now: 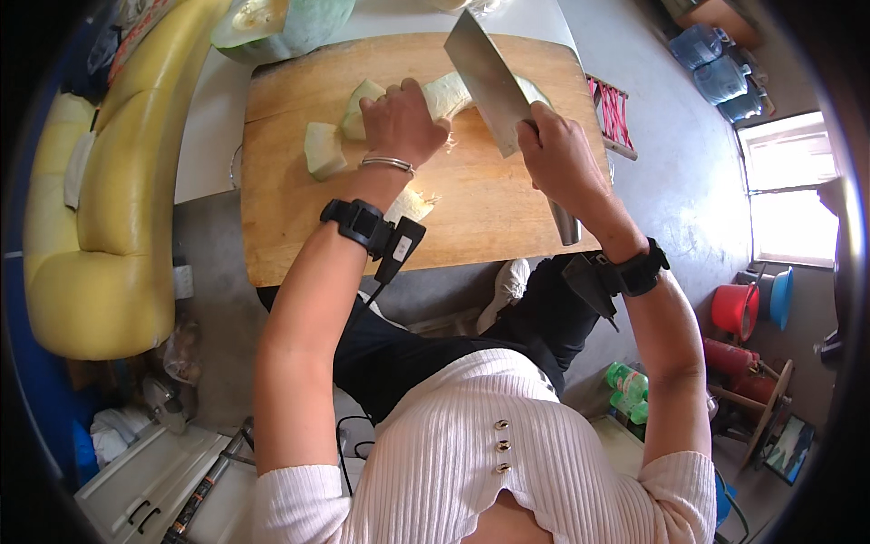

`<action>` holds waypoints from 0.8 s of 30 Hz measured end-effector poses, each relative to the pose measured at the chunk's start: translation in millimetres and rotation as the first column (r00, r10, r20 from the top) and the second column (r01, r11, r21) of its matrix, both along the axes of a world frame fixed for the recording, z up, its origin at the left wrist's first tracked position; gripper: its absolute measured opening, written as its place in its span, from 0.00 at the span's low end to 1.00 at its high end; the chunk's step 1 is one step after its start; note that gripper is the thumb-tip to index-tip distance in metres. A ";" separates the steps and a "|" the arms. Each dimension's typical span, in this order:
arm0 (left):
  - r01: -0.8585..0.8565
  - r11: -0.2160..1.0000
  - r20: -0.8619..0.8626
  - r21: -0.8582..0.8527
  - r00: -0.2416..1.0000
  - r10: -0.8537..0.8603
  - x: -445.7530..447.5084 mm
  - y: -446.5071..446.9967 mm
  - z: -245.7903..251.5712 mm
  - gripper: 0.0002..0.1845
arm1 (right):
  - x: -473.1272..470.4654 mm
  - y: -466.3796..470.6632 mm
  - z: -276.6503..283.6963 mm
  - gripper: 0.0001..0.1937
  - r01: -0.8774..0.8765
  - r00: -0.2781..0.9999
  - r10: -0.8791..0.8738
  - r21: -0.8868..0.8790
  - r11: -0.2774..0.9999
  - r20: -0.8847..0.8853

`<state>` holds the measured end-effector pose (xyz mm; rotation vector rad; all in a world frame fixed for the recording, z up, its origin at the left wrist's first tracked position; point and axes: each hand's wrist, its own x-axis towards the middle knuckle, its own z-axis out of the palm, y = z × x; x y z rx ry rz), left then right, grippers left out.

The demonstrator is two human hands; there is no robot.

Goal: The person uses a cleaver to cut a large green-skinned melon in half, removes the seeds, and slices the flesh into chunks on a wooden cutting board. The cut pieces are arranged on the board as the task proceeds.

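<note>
A curved slice of pale green melon [445, 95], which looks like winter melon, lies on the wooden cutting board [496, 211]. My left hand [402, 122] grips its left part, the fingers bent over it and partly hidden from me. In my right hand [561, 146] is a metal cleaver [489, 81], held by its handle. The blade stands over the slice and hides some of it; whether it touches cannot be told. Two cut chunks sit left of my left hand: a nearer melon chunk [324, 151] and a farther melon chunk [357, 105]. Stringy melon pith [411, 204] lies beside my left wrist.
A large cut melon [319, 27] rests on the white table [204, 143] beyond the board's far left corner. A yellow sofa [129, 170] stands to the left. At right are a stool with red straps [615, 112], water jugs [720, 78] and a red bucket [731, 309].
</note>
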<state>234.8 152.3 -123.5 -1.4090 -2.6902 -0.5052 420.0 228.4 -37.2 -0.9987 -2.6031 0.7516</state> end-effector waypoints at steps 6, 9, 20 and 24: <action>0.053 0.999 0.009 -0.011 0.999 -0.053 -5.1 -1.0 -8.1 0.28 | -14.2 7.3 12.8 0.10 -0.205 0.961 0.155 0.216 0.955 0.230; 0.070 0.997 -0.032 0.037 0.997 -0.069 -8.4 -0.6 -15.7 0.28 | -25.2 26.6 13.6 0.09 -0.278 0.947 0.232 0.205 0.939 0.220; -0.025 0.981 -0.008 -0.192 1.000 0.024 17.3 -21.7 34.1 0.33 | -35.3 23.6 -44.7 0.07 -0.161 0.980 0.174 0.132 0.978 -0.094; 0.134 0.980 -0.044 -0.146 0.989 -0.142 14.8 -6.6 36.4 0.33 | 18.5 30.6 -5.7 0.10 0.122 0.948 -0.095 0.072 0.990 -0.305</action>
